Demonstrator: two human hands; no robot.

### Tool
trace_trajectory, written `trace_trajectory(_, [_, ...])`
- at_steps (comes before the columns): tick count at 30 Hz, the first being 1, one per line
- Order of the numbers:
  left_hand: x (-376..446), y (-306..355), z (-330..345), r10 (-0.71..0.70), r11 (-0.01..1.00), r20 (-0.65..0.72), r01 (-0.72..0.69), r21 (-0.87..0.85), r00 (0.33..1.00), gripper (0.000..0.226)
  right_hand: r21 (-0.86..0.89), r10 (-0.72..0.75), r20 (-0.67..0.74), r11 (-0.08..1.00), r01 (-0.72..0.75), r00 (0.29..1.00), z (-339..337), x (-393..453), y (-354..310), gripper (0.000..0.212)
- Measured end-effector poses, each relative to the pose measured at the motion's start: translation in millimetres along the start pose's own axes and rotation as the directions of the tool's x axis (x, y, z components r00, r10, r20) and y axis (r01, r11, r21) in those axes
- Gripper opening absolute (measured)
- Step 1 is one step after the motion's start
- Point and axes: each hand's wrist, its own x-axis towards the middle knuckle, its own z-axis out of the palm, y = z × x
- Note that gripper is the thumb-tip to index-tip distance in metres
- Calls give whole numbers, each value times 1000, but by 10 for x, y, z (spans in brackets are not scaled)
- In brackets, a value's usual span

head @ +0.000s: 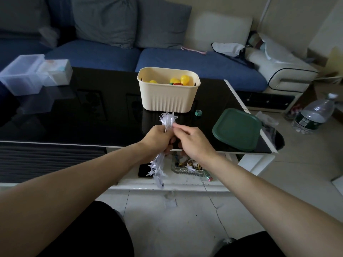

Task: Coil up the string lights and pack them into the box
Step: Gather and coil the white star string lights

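My left hand [157, 139] grips a bundle of clear star-shaped string lights [168, 118]; stars stick out above the fist and more hang below it. My right hand [193, 140] pinches the strand right beside the top of the bundle. A loose length of the wire trails down past the table's lower shelf to the floor, with a star near my right knee. Just beyond my hands on the black glass table [92, 108] stands the cream ribbed box [168, 98], open on top, with yellow ball-shaped lights inside. Its green lid [236, 129] lies flat at the table's right end.
A small green ring [198, 113] lies by the box. Clear plastic containers [27, 75] sit at the table's far left. A phone [145, 170] and a glass tray of small items rest on the lower shelf. A water bottle [313, 115] stands on the floor at right; a blue sofa [185, 60] is behind.
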Motion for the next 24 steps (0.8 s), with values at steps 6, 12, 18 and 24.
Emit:
trace_trajectory(6, [11,47,-48,-1,988,-88,-13,-157,996,34,-161,-34,190,985,65,981,16,-15,17,71])
trace_trajectory(12, [39,132,-105,-29,923,-174,-40,-382,984,25,-287,-138,-62,951,115,988,-206,115,250,30])
trace_trajectory(18, [11,205,-113,-69,838,-31,41,-544,997,34,-412,-399,-320,875,253,860,-243,167,353,33])
trace_trajectory(24, [-3,218,-124,-54,794,50,73,-604,997,34,-405,-632,-579,772,491,516,-367,235,276,25])
